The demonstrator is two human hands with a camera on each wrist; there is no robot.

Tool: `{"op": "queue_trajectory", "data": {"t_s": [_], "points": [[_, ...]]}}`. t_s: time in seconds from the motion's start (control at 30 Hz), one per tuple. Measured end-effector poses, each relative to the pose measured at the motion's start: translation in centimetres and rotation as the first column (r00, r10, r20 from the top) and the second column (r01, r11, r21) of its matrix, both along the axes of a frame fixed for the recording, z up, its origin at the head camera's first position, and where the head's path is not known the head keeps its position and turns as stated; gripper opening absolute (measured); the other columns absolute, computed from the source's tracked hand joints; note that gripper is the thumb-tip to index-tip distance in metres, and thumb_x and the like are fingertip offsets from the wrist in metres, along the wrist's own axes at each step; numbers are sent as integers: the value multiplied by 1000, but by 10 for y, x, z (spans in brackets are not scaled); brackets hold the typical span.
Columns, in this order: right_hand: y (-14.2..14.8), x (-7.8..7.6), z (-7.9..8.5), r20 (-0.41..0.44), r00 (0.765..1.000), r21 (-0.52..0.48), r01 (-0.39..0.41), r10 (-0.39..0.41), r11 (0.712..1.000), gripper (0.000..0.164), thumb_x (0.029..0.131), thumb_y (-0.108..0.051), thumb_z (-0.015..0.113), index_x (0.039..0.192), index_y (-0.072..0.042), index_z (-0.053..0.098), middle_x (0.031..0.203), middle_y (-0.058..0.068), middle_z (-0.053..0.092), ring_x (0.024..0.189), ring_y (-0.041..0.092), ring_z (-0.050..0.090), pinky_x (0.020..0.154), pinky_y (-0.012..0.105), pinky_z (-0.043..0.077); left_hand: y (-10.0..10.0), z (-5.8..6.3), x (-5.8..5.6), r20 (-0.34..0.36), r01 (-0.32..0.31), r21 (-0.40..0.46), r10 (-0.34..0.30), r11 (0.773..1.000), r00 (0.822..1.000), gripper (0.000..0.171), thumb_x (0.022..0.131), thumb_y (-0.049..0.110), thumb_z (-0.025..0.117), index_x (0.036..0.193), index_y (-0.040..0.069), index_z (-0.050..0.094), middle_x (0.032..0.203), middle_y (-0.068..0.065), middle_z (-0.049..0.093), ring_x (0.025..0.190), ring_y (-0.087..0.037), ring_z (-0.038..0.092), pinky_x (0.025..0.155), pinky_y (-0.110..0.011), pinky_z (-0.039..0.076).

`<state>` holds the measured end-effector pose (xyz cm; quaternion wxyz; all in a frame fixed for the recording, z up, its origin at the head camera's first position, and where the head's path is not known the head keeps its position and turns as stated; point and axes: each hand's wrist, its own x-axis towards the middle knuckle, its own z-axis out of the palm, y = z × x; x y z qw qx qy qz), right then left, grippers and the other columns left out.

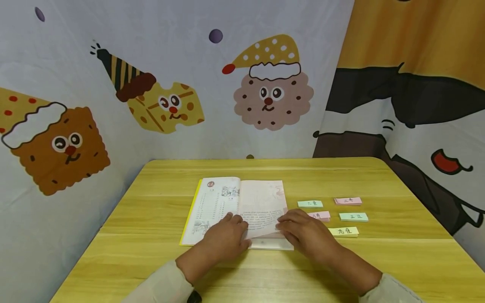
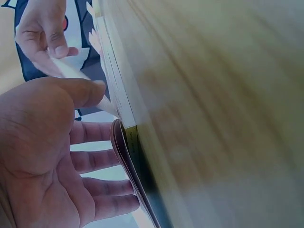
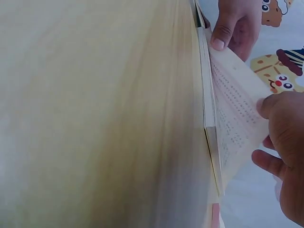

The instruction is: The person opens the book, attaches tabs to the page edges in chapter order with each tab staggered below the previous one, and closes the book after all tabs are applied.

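An open book point(image 1: 207, 206) with a yellow cover edge lies on the table. My left hand point(image 1: 226, 237) rests on it near the spine, fingers outstretched over the left-hand pages; in the left wrist view its thumb reaches to the page's lower edge. Between thumb and fingers, my right hand point(image 1: 308, 235) pinches the outer lower corner of a printed page point(image 1: 261, 198). That page point(image 3: 235, 102) is raised off the pages beneath in the right wrist view, its lower edge slanting up. Line drawings and columns of text show on the left page.
Right of the book lie small paper slips with handwriting: a green slip point(image 1: 310, 204), a pink slip point(image 1: 347, 201), another pink slip point(image 1: 322, 216) partly behind the right hand, a second green slip point(image 1: 353, 216) and a yellow slip point(image 1: 346, 232). A cartoon-printed curtain point(image 1: 182, 42) surrounds the wooden table point(image 1: 125, 227).
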<state>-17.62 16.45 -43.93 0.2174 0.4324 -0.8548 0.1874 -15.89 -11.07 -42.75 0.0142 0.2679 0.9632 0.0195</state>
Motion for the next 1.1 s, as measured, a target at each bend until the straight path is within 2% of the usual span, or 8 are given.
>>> {"op": "queue_trajectory", "data": {"t_s": [0.2,0.33,0.4,0.53,0.63,0.8,0.97,1.1], "points": [[-1,4,2,52,985,2,164,-164,986,59,86,-22,84,138,-12,58,136,5,58,113,22,63,71,34,58,-2,0,-1,0,12,26,-12,1000,1000,33,101,37,62,114,7,67,121,-8,65,127,-30,57,115,-43,35],[-2,5,0,111,973,-37,208,-203,977,59,84,-22,87,129,-9,51,126,7,57,92,21,66,61,27,53,-3,1,-1,15,2,65,-3,998,1000,32,103,31,58,120,5,64,123,-9,66,128,-30,56,115,-42,36],[-1,5,-1,135,973,-9,190,-187,982,46,84,-22,86,117,-12,56,120,4,59,87,16,63,61,25,51,-3,1,-2,28,-19,97,17,995,999,36,104,30,56,125,2,62,122,-11,66,125,-29,59,111,-42,41],[-1,5,-2,212,968,130,105,-132,986,24,90,-31,81,108,-19,70,115,-6,64,103,11,61,77,30,55,-3,2,-4,44,-75,180,68,981,997,42,104,31,56,129,-3,58,110,-13,67,106,-27,65,90,-43,54],[0,5,-3,276,956,188,47,-99,981,24,93,-33,78,110,-18,74,117,-9,66,112,11,61,90,35,55,-4,3,-6,61,-108,259,96,960,994,44,104,30,58,131,-4,56,105,-13,68,94,-23,67,78,-42,56],[1,5,-4,286,954,219,31,-94,975,26,90,-34,80,109,-16,76,119,-6,67,113,13,62,93,37,54,-4,4,-7,68,-156,352,141,923,988,50,104,28,59,139,-6,50,109,-16,69,94,-24,69,76,-43,56],[1,3,-4,287,954,232,13,-82,973,29,88,-34,81,109,-15,77,119,-5,69,112,15,63,92,37,54,-5,3,-8,-32,-194,406,226,893,973,55,101,20,62,144,-7,42,107,-20,68,93,-32,71,73,-45,58],[1,3,-3,281,956,243,13,-83,970,28,87,-33,83,109,-15,78,120,-4,70,113,17,65,92,39,54,-6,2,-8,-170,-208,399,295,893,940,70,91,8,69,150,-7,33,101,-21,65,81,-32,68,63,-41,56]]}}
